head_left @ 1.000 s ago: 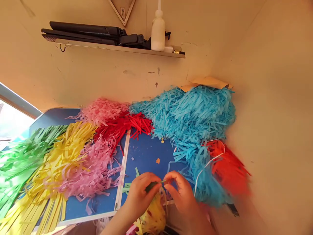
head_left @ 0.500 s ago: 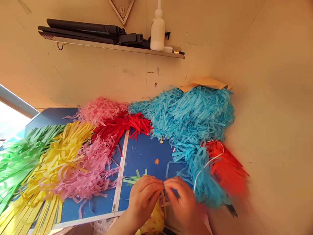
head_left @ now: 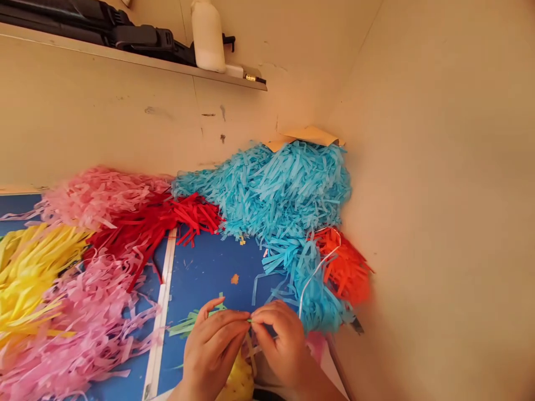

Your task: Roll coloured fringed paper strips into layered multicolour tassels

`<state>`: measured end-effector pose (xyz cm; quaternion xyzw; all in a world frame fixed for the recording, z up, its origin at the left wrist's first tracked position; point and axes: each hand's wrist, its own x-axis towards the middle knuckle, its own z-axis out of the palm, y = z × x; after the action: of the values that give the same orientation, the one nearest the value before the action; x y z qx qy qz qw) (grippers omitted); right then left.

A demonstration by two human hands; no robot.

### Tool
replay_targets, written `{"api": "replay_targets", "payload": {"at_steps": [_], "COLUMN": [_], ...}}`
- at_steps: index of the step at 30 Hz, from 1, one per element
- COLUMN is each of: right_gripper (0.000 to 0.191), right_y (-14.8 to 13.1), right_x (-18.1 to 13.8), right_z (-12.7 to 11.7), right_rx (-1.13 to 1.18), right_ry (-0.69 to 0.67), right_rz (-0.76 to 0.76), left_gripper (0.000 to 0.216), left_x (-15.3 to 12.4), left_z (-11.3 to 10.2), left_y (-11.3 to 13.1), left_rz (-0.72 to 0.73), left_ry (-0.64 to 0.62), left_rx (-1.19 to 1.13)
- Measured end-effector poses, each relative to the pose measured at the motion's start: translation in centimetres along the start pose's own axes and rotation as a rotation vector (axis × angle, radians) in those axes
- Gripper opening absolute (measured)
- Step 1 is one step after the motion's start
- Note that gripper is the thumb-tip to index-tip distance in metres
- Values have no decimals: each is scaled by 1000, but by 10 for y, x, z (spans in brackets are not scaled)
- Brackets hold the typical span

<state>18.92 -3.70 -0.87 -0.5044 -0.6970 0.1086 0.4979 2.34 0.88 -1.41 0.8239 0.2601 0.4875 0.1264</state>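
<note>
My left hand (head_left: pixel 215 345) and my right hand (head_left: pixel 278 342) meet at the near edge of the blue table (head_left: pixel 209 267), fingertips pinched together on a thin green paper strip (head_left: pixel 190 324) that trails to the left. Below the hands hangs a yellow paper tassel (head_left: pixel 238 384), partly hidden by them. A thin white string (head_left: pixel 313 273) runs up from beside my right hand over the blue shreds.
Heaps of shredded paper cover the table: light blue (head_left: pixel 276 189), orange (head_left: pixel 345 264), red (head_left: pixel 142 223), pink (head_left: pixel 83 317) and yellow (head_left: pixel 29 267). A shelf (head_left: pixel 137 58) carries a white bottle (head_left: pixel 207 36) and black tools. A wall (head_left: pixel 438 195) closes the right side.
The view has swung right and down, so the green heap has left the picture. Both hands stay pinched together on the green strip, which now sticks out more to the left.
</note>
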Motion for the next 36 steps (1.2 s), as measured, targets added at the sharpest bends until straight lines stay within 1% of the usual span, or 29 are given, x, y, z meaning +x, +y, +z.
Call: {"api": "replay_targets", "payload": {"at_steps": [5,12,16,19,21,23,25,27,28,30,32,34,36], "right_gripper": [17,20,20,21,19,17,14,14,14,14,16,17,17], "right_y": [5,8,16,21,23,22,21,21,22,23,24,22,18], "right_x": [-6,-3,-5,-8,-10,-10,-9,-8,-7,-6,-5,-6,-10], "right_z": [-6,-17,-22,-25,-28,-31,-35,-38,-40,-41,-40,-36,-27], "right_rx": [39,24,32,43,95,201,317,391,408,408,356,285,247], "right_ry": [-33,-34,-60,-77,-83,-126,-187,-213,-216,-231,-238,-180,-88], "right_rz": [13,-13,-34,-16,32,107,175,212,217,200,161,150,180], "left_gripper": [16,16,17,20,19,14,12,16,19,22,22,20,18], "left_x": [2,6,7,9,10,12,12,12,12,11,11,12,12], "left_z": [5,14,20,23,23,24,24,23,23,22,20,20,22], "left_y": [9,17,19,20,22,25,28,31,32,33,34,35,35], "left_rz": [-85,-128,-157,-148,-156,-240,-395,-541,-591,-637,-653,-644,-612], "left_ry": [3,-22,-27,-44,-59,-73,-94,-124,-139,-163,-191,-195,-149], "left_rx": [12,-22,-25,-31,-55,-112,-212,-329,-381,-456,-483,-469,-436]}}
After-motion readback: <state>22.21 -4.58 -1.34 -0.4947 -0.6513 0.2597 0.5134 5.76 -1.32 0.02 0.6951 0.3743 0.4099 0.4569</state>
